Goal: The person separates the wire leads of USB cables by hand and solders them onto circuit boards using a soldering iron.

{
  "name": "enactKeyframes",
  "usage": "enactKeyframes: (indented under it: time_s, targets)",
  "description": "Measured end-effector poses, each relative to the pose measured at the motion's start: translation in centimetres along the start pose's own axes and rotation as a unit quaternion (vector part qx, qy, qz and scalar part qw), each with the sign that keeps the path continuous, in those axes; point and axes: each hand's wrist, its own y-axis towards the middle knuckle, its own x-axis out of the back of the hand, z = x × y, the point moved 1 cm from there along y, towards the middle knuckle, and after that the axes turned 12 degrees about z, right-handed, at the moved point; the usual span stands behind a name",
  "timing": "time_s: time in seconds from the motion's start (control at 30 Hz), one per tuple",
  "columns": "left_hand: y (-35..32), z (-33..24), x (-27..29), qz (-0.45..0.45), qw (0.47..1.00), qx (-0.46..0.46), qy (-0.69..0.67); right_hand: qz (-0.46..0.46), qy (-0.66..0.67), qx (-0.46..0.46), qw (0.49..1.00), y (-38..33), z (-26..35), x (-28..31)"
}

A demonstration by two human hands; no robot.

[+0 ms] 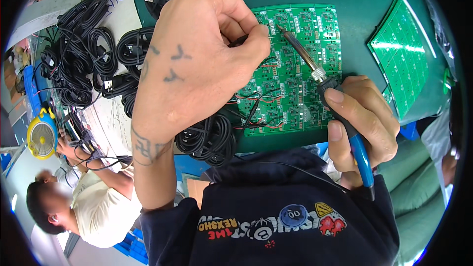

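Observation:
A soldering iron [318,75] with a blue and black handle is gripped in my right hand [362,123], its tip resting at or just above a green circuit board panel [313,86]. My left hand [199,59] is closed over the panel's upper left edge, thumb and forefinger pinching a black cable [239,42]; the cable's end is hidden behind the fingers. Thin red, white and black wires [268,99] run onto pads lower on the panel. A coiled black cable [209,140] lies against its lower left corner.
More black cable coils [101,44] with USB plugs are heaped at the left. A stack of green panels [401,59] lies at the right on the green mat [357,24]. A yellow and blue fan [42,135] and a seated co-worker [101,202] are at the far left.

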Motion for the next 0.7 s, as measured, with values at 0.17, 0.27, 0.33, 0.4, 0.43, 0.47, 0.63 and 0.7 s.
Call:
enactKeyframes:
  time_s: [0.17,0.27,0.33,0.4,0.43,0.47,0.63,0.7]
  targets:
    - [-0.1,0.0,-0.7,-0.032,0.999,-0.002,0.019,-0.006,-0.004,0.005,1.0,0.0,-0.1,-0.1]
    - [-0.2,0.0,-1.1,-0.066,0.997,-0.015,0.026,-0.005,-0.008,0.006,1.0,0.0,-0.1,-0.1]
    - [-0.2,0.1,-1.3,-0.07,0.997,-0.017,0.025,-0.008,-0.004,0.009,1.0,0.0,-0.1,-0.2]
    - [-0.3,0.1,-1.4,-0.078,0.996,-0.02,0.024,-0.008,0.001,0.011,1.0,0.0,-0.2,-0.3]
    - [-0.3,0.2,-1.4,-0.082,0.996,-0.021,0.024,-0.006,0.005,0.011,1.0,0.0,-0.2,-0.3]
    - [-0.3,0.2,-1.5,-0.082,0.996,-0.021,0.023,-0.007,0.004,0.011,1.0,0.0,-0.2,-0.3]
    - [-0.3,0.2,-1.6,-0.088,0.994,-0.028,0.055,-0.009,0.008,0.012,1.0,0.1,-0.2,-0.4]
    - [-0.3,0.3,-1.6,-0.091,0.993,-0.035,0.066,-0.006,0.005,0.009,1.0,0.1,-0.1,-0.4]
